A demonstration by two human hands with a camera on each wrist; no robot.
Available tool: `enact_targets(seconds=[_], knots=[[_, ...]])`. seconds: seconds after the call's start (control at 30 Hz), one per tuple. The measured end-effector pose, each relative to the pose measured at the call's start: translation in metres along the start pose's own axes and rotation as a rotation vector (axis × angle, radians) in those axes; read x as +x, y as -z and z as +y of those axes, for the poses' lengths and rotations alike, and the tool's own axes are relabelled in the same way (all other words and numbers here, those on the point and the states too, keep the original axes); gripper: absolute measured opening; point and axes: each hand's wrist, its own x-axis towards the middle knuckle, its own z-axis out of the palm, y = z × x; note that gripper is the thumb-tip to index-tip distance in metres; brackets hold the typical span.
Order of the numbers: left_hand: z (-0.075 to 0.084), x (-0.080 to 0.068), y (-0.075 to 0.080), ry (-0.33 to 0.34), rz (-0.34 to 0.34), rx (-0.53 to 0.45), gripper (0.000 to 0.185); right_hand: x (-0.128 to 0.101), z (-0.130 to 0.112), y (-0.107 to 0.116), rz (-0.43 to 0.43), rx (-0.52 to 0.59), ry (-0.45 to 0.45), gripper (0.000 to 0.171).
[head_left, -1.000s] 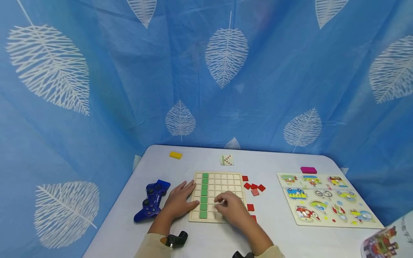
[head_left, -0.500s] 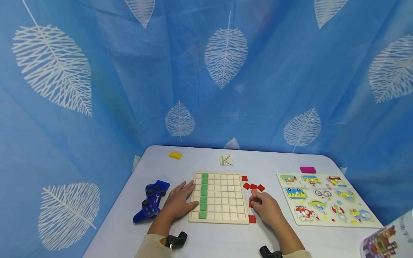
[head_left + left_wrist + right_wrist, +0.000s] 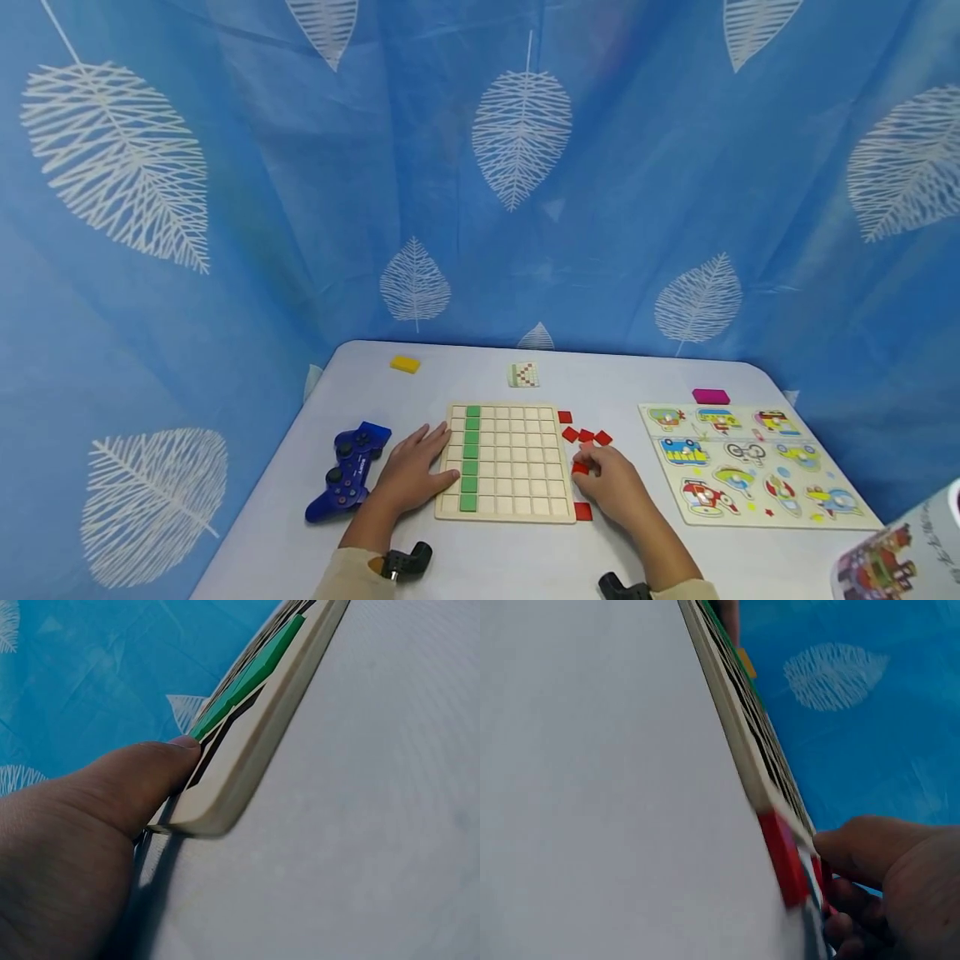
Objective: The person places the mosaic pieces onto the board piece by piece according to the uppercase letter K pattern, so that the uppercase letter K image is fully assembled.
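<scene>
A wooden grid board (image 3: 517,475) lies on the white table, with a column of green tiles (image 3: 470,454) near its left side. My left hand (image 3: 416,467) lies flat, fingers straight, on the board's left edge. In the left wrist view its thumb (image 3: 150,776) presses on the board's corner (image 3: 225,802) beside the green tiles (image 3: 251,671). My right hand (image 3: 600,479) sits just right of the board, fingers curled, pinching a red tile (image 3: 579,468). In the right wrist view the fingers (image 3: 877,855) curl beside the board's edge (image 3: 731,720), with another red tile (image 3: 784,859) lying by it.
Loose red tiles (image 3: 586,435) lie right of the board, one (image 3: 582,511) near its front corner. A blue game controller (image 3: 347,468) sits left of my left hand. A vehicle puzzle (image 3: 750,462), magenta block (image 3: 710,397), yellow block (image 3: 405,364) and small card (image 3: 524,375) lie farther off.
My right hand left the board's lower middle, moved right to the loose red tiles and closed on one. The left hand has stayed in place.
</scene>
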Motion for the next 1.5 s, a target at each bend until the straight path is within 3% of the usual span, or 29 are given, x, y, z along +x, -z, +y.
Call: enact_targets(seconds=[0.17, 0.37, 0.53, 0.7, 1.07, 1.27, 1.37, 1.5], knots=[[0.0, 0.001, 0.004, -0.012, 0.012, -0.003, 0.082, 0.013, -0.041, -0.02, 0.001, 0.02, 0.126, 0.026], [-0.002, 0.002, 0.001, 0.0, -0.005, 0.0, 0.082, 0.031, -0.082, -0.06, -0.132, 0.08, 0.27, 0.025], [-0.003, 0.003, -0.003, -0.006, -0.012, -0.006, 0.082, 0.036, -0.093, -0.082, -0.132, -0.001, 0.302, 0.017], [-0.002, 0.002, -0.005, -0.008, -0.006, 0.002, 0.082, 0.034, -0.096, -0.086, -0.094, -0.045, 0.3, 0.014], [0.0, 0.002, -0.002, -0.015, 0.001, 0.005, 0.082, 0.032, -0.099, -0.083, -0.055, -0.162, 0.263, 0.022], [0.001, 0.003, -0.003, -0.005, 0.002, 0.011, 0.082, 0.036, -0.079, -0.06, -0.075, 0.002, 0.267, 0.037], [0.002, 0.002, -0.003, 0.003, 0.003, 0.013, 0.083, 0.037, -0.057, -0.034, 0.009, 0.029, 0.183, 0.034], [0.001, -0.001, 0.0, 0.019, 0.014, 0.009, 0.083, 0.034, -0.027, -0.006, 0.136, -0.076, -0.026, 0.036]])
